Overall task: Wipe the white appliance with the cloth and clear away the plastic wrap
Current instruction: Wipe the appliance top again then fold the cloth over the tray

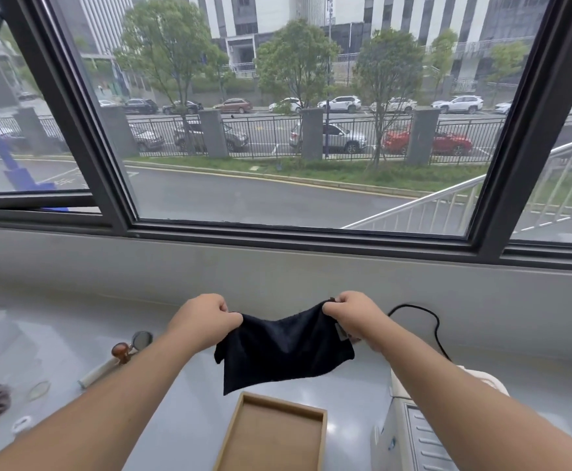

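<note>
Small grey label [341, 332] at the right edge of the black cloth [284, 351], just beside the right hand [352, 314]; its print is too small to read. The cloth hangs spread in the air between both hands, above the grey counter [182, 402] and the far end of the wooden tray [274, 433]; the left hand [206, 321] pinches its upper left corner and the right hand pinches its upper right corner, fingers curled tight on the fabric. The white appliance [410, 433] sits at lower right under the right forearm, apart from the cloth.
</note>
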Motion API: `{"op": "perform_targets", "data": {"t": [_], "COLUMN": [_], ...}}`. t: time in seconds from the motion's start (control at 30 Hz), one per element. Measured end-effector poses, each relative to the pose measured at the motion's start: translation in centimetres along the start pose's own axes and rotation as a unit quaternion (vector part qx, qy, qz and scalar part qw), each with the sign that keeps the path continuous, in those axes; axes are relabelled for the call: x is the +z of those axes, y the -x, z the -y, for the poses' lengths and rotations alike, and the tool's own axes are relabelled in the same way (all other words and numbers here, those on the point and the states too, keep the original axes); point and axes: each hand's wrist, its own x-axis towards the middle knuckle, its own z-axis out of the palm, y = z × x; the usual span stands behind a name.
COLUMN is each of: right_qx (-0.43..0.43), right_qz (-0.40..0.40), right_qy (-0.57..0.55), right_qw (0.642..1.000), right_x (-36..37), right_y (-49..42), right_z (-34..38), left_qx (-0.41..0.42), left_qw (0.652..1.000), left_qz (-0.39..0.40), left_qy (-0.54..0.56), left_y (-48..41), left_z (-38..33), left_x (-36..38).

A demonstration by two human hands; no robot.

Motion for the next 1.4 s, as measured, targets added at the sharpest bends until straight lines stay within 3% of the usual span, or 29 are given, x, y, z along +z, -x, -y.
{"op": "perform_targets", "data": {"t": [0.17, 0.37, 0.67, 0.83, 0.93, 1.13, 1.27, 1.4], "right_qx": [0.034, -0.011, -0.098, -0.102, -0.114, -0.099, -0.096, -0.099], "right_qz": [0.050, 0.116, 0.169, 0.137, 0.077, 0.038, 0.032, -0.019], "right_qy": [-0.059, -0.101, -0.068, 0.047, 0.113, 0.104, 0.105, 0.055], "right_qw": [0.996, 0.988, 0.978, 0.984, 0.984, 0.989, 0.989, 0.993], "right_x": [1.9, 4.3, 6.2, 6.9, 7.1, 7.4, 8.0, 8.6], "right_y": [0.5, 1.8, 2.7, 2.4, 2.3, 2.3, 2.6, 3.0], "right_z": [0.8, 2.6, 4.3, 4.7, 5.2, 6.2, 6.6, 6.4], "left_qx": [-0.043, -0.073, -0.089, -0.062, -0.033, 0.083, 0.140, 0.147], "left_qw": [0.985, 0.953, 0.893, 0.865, 0.874, 0.958, 0.958, 0.934], "left_qz": [0.039, 0.095, 0.142, 0.165, 0.194, 0.145, 0.178, 0.201], "left_qy": [0.164, 0.280, 0.417, 0.470, 0.445, 0.232, 0.178, 0.254], "left_y": [1.1, 2.0, 1.2, 0.0, -0.7, -2.2, -2.6, -2.8], "left_z": [-2.0, -4.4, -5.1, -4.2, -2.9, 0.7, 1.5, 1.5], "left_x": [1.5, 2.9, 3.6, 3.3, 3.0, 2.5, 2.3, 2.7]}}
